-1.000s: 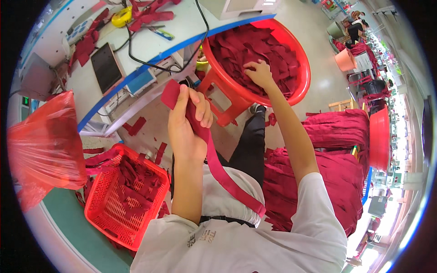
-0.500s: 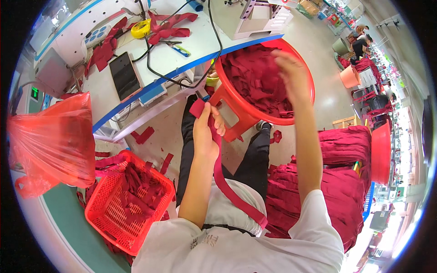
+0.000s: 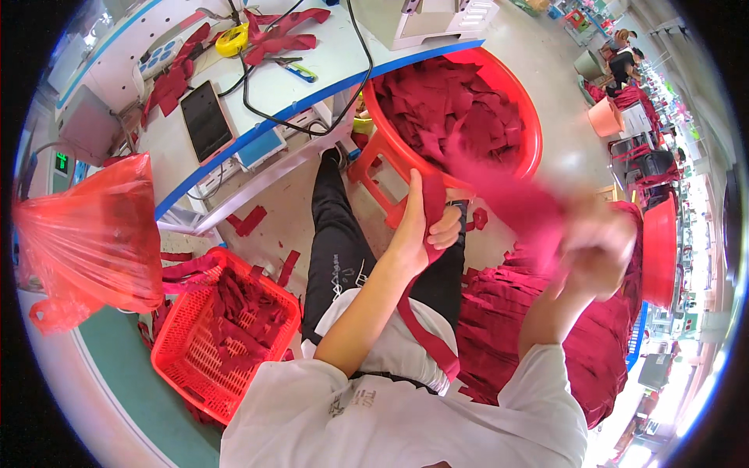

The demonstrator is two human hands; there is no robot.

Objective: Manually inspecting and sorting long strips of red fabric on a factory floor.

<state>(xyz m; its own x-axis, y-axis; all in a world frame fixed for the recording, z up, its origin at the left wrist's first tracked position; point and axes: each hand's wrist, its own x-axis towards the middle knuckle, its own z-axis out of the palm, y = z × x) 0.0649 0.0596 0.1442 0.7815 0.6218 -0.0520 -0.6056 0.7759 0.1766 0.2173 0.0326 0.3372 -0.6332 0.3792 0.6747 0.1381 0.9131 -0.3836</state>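
Matt cloth strip [image 3: 426,335], smooth plastic tub [image 3: 516,84], glossy bag [image 3: 101,242]

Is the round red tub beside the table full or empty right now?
Not empty: dark red fabric pieces are heaped inside the red tub; their depth is hidden.

A long dark red strip [image 3: 419,326] curves below the left hand [image 3: 409,240]. Another red piece [image 3: 538,221], blurred, extends from the right hand [image 3: 597,246].
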